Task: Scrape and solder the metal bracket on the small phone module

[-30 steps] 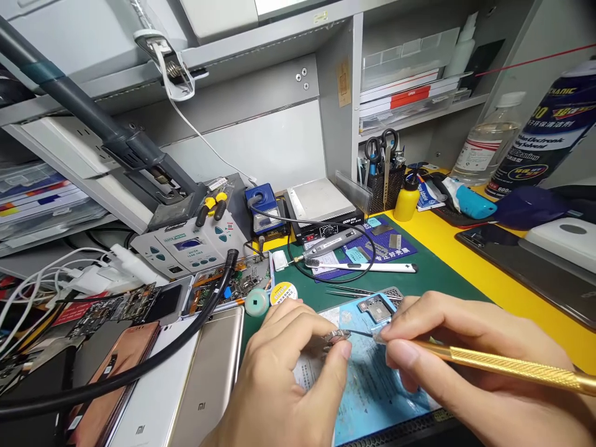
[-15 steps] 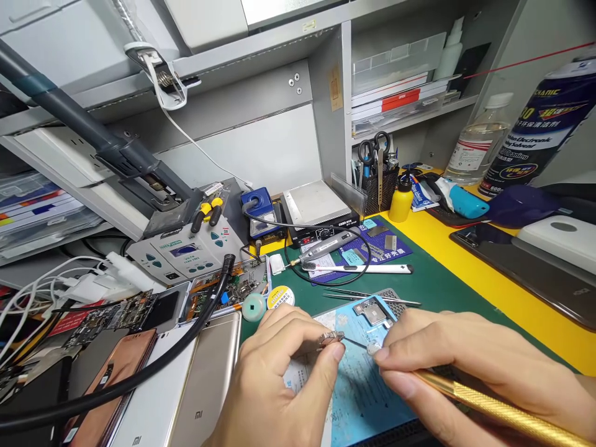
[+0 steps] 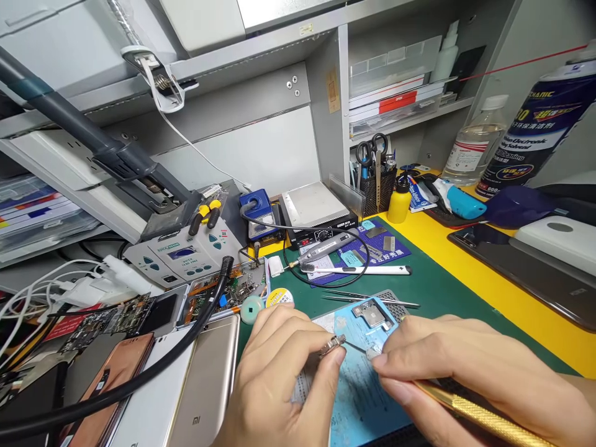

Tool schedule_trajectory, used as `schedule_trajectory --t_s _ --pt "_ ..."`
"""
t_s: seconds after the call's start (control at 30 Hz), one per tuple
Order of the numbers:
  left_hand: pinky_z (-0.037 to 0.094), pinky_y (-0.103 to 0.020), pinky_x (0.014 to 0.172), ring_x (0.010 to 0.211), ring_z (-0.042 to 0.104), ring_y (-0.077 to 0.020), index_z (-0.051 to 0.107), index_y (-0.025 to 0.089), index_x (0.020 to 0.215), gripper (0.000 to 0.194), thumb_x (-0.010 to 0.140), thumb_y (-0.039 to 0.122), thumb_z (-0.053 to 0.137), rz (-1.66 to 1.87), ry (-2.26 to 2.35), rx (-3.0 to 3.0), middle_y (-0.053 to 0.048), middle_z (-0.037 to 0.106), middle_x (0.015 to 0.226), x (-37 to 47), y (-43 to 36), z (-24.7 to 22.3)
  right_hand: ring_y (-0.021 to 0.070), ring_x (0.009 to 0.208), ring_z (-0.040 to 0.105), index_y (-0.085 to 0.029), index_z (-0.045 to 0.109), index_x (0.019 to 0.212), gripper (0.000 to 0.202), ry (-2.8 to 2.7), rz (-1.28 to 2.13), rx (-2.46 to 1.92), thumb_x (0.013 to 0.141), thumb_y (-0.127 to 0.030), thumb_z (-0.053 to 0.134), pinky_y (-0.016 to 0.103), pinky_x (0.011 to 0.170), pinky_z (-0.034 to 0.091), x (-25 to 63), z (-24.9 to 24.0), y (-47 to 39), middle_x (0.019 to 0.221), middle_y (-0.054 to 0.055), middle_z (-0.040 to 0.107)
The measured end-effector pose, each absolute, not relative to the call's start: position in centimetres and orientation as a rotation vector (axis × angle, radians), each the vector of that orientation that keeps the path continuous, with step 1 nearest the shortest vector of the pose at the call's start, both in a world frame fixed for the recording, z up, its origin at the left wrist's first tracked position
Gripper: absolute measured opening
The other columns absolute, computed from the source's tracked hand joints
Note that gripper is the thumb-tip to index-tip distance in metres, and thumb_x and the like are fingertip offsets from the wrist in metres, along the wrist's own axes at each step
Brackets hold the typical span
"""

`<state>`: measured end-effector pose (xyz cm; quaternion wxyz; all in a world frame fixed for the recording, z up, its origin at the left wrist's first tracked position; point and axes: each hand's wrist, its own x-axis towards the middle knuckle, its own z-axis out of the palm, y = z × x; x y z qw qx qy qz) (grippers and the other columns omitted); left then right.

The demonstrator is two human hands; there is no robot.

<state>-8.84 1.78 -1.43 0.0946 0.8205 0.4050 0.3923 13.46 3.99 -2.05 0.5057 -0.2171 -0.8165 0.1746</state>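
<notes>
My left hand (image 3: 279, 372) pinches a small metal part (image 3: 332, 345) between thumb and index finger. My right hand (image 3: 465, 366) grips a tool with a gold knurled handle (image 3: 493, 422), held like a pen. Its thin dark tip (image 3: 354, 346) reaches left to the metal part and appears to touch it; the exact contact point is too small to make out. Below both hands lies a light-blue printed sheet (image 3: 361, 397), with a small metal-shielded piece (image 3: 374, 313) near its far end.
Tweezers (image 3: 372, 299) and a brush (image 3: 363, 270) lie behind on the green mat (image 3: 447, 304). Phones (image 3: 205, 379) and a thick black hose (image 3: 186, 338) lie left, near a tray of circuit parts (image 3: 270, 282). A yellow bottle (image 3: 399, 202) stands back right.
The metal part is tilted slightly differently in my left fingers. My right hand and the tool have shifted a little, with the tip staying at the part. The camera view has moved slightly.
</notes>
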Motion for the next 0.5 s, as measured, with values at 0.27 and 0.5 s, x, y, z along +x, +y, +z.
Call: schedule_trajectory --t_s 0.27,0.5 --pt "0.045 -0.044 0.105 0.088 0.063 -0.0164 0.064 0.018 0.101 0.028 0.085 -0.005 0.064 1.133 1.166 2.594 -0.001 0.071 0.09 -9.16 1.91 -1.26 0.0137 0.062 0.075 -0.027 0.068 0.097 0.032 -1.972 0.442 -0.707 0.083 0.001 0.065 0.021 0.062 0.06 13.52 -1.39 3.02 0.074 -0.004 0.077" --pt "0.043 -0.046 0.108 0.087 0.065 -0.0174 0.066 0.019 0.105 0.03 0.084 -0.004 0.063 1.032 1.136 2.677 -0.002 0.073 0.093 -9.51 2.23 -0.99 0.0205 0.067 0.078 -0.031 0.066 0.091 0.024 -1.987 0.471 -0.716 0.081 -0.009 0.07 0.025 0.055 0.059 13.94 -1.51 3.63 0.079 0.0 0.08"
